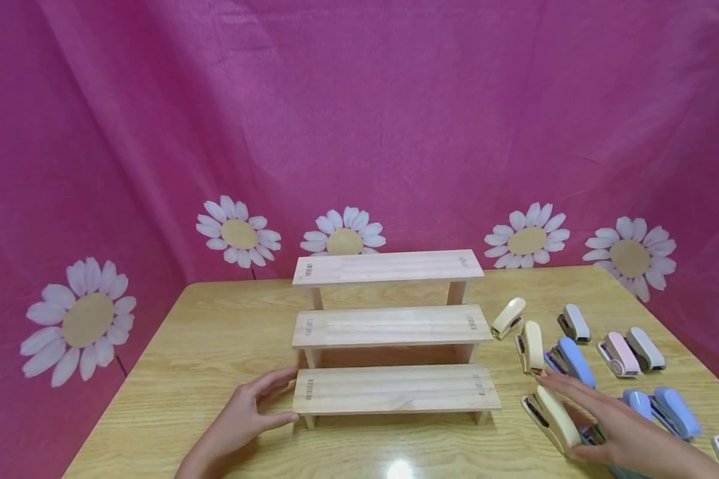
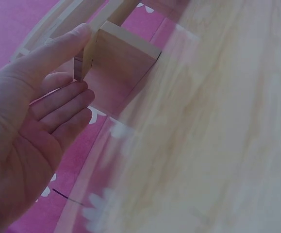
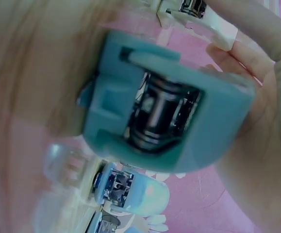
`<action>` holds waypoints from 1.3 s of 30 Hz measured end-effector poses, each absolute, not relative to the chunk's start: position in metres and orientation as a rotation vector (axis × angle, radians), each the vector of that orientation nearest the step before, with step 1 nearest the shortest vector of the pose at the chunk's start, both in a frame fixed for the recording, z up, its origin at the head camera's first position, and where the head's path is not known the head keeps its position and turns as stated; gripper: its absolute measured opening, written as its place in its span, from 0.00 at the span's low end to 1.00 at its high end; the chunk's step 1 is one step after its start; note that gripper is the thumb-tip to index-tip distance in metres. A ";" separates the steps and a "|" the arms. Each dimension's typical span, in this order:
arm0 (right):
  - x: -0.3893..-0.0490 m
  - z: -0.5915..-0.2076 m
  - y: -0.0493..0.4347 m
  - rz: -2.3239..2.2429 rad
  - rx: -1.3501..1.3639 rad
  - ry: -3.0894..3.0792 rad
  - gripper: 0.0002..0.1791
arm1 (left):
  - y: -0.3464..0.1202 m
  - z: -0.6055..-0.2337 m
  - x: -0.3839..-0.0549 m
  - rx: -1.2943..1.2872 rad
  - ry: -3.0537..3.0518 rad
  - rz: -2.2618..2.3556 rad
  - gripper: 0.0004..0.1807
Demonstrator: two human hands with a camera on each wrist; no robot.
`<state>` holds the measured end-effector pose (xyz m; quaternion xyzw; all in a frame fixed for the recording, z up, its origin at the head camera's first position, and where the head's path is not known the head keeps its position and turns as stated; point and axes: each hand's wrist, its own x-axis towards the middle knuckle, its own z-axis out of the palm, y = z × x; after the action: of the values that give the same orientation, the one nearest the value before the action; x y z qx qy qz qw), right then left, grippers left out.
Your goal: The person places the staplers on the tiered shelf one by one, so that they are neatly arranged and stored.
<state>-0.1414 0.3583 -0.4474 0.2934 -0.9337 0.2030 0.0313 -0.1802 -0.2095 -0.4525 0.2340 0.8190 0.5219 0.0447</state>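
Note:
A three-step pale wooden rack (image 1: 389, 327) stands mid-table. My left hand (image 1: 248, 416) is at the left end of its lowest step, index finger by the back corner and thumb by the front one. In the left wrist view the thumb and index finger hold the board end (image 2: 89, 53), while the other fingers stay loose. To the rack's right, my right hand (image 1: 617, 426) grips a cream stapler (image 1: 552, 419), index finger at its far end and thumb at its near end. The right wrist view shows a teal stapler (image 3: 213, 121) up close, partly hiding the cream stapler (image 3: 218, 29).
Two more cream staplers (image 1: 530, 346) lie beside the rack. Farther right are several blue staplers (image 1: 575, 359), grey-white staplers (image 1: 647, 349) and pink ones (image 1: 620, 354). A pink cloth (image 1: 359, 120) with daisies hangs behind the wooden table (image 1: 216, 332).

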 end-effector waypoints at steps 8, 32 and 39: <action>-0.144 -0.446 0.357 0.503 0.890 -2.845 0.50 | -0.210 -0.453 -0.181 0.725 2.500 1.588 0.36; -0.145 -0.435 0.335 0.311 0.689 -2.560 0.52 | -0.212 -0.456 -0.180 0.650 2.547 1.561 0.37; -0.148 -0.425 0.333 0.380 0.681 -2.456 0.55 | -0.208 -0.456 -0.182 0.734 2.542 1.591 0.35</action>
<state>-0.1476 0.3330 -0.4252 0.2538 -0.9154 0.1416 0.2785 -0.1816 -0.2079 -0.4557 0.2378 0.8230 0.5152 0.0269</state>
